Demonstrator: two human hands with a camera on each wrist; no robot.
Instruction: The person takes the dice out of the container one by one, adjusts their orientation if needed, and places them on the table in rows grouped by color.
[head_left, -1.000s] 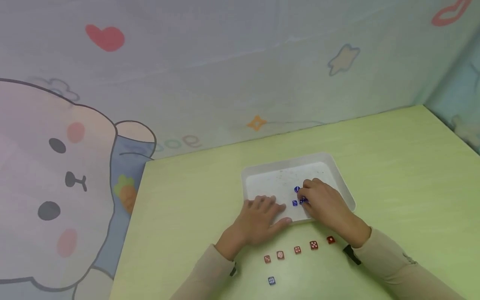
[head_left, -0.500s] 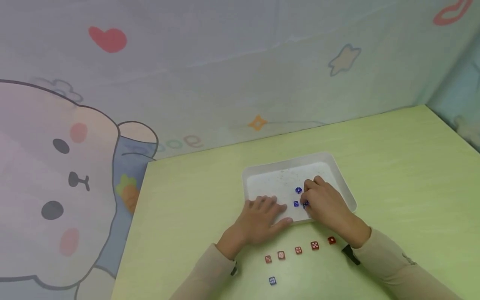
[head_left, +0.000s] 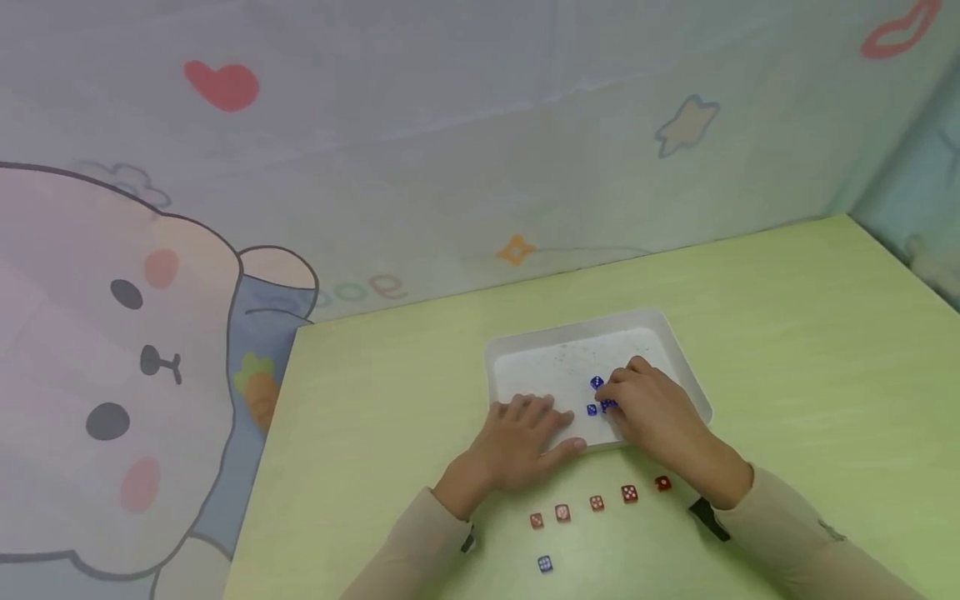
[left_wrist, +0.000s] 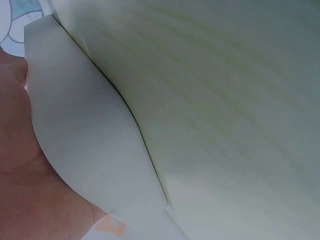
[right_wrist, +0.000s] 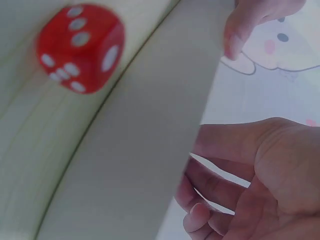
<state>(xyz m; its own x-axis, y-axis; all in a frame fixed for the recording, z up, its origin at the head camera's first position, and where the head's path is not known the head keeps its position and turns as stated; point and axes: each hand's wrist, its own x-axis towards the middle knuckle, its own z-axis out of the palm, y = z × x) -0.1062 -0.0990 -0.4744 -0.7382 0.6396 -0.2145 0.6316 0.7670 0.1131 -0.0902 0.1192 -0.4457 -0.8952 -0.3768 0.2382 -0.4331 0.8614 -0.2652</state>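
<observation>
A white tray [head_left: 652, 321] stands on the table, with several blue dice inside it. Flat and spread, my left hand [head_left: 512, 446] lies over the tray's near-left rim, thumb along the near edge. My right hand [head_left: 656, 410] reaches over the near-right side with its fingers curled round a blue die [head_left: 607, 406], which they partly cover. Just left of those fingertips lie another blue die [head_left: 592, 410] and, farther back, a third blue die [head_left: 597, 382]. In the right wrist view the tray's wall [right_wrist: 135, 120] hides the right fingertips; the left wrist view shows part of the left palm [left_wrist: 20, 150].
In front of the tray, several red dice form a slanting row, from a red die [head_left: 536, 521] at left to a red die [head_left: 663, 483] near the right wrist. A lone blue die [head_left: 545, 564] sits nearer. Behind the table [head_left: 390, 375] hangs a printed cloth [head_left: 450, 167].
The right fingers have shifted slightly right and then back left among the blue dice, covering and uncovering parts of them. The left hand and the red row stay put.
</observation>
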